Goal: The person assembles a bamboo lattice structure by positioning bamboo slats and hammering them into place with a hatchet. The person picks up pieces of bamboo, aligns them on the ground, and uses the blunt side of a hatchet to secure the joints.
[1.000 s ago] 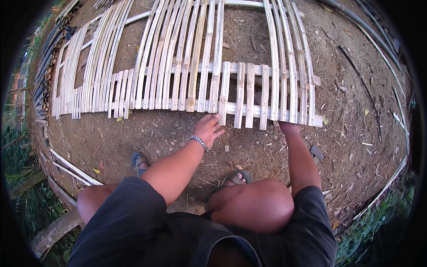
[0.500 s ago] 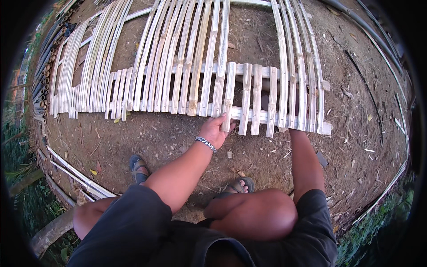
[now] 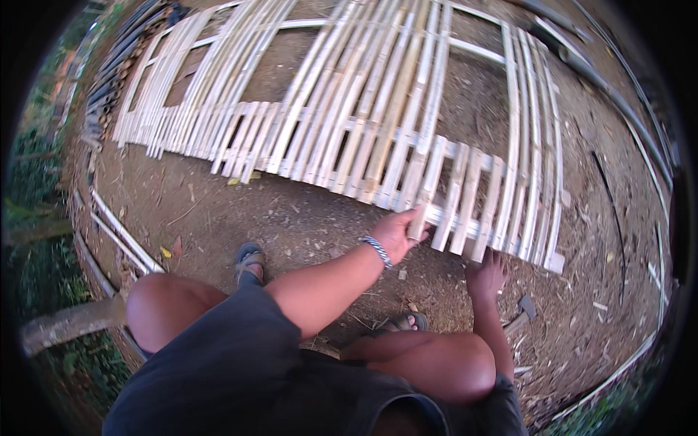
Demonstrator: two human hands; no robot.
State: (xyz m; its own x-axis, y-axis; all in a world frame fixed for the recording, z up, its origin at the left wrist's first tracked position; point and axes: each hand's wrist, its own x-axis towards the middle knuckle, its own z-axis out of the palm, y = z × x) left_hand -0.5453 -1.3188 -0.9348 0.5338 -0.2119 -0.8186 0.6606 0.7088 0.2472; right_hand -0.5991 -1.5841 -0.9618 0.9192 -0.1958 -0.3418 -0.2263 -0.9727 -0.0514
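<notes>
A panel of pale split-bamboo slats [image 3: 378, 109] lies before me, with long and short strips fixed across rails. My left hand [image 3: 396, 236], a chain bracelet on its wrist, is closed around the lower end of a short bamboo slat [image 3: 429, 182]. To its right, several more short slats [image 3: 469, 196] reach past the front rail [image 3: 465, 219]. Just below their ends is my right hand [image 3: 486, 277]; its fingertips are blurred and partly hidden by the panel edge. A tool with a dark metal head [image 3: 526, 308] lies beside my right forearm, its handle partly covered.
Dark bamboo poles [image 3: 120, 65] are stacked at the far left. Pale strips [image 3: 127, 236] lie on the ground at left, near a log [image 3: 73, 323]. A long grey pole [image 3: 603, 87] and a thin dark stick [image 3: 611, 218] lie at right. My sandalled feet stand below the panel.
My right hand has come back from beneath the panel to its front edge. My left hand stays on the short slat. The view has shifted, bringing the dark-headed tool more fully into sight.
</notes>
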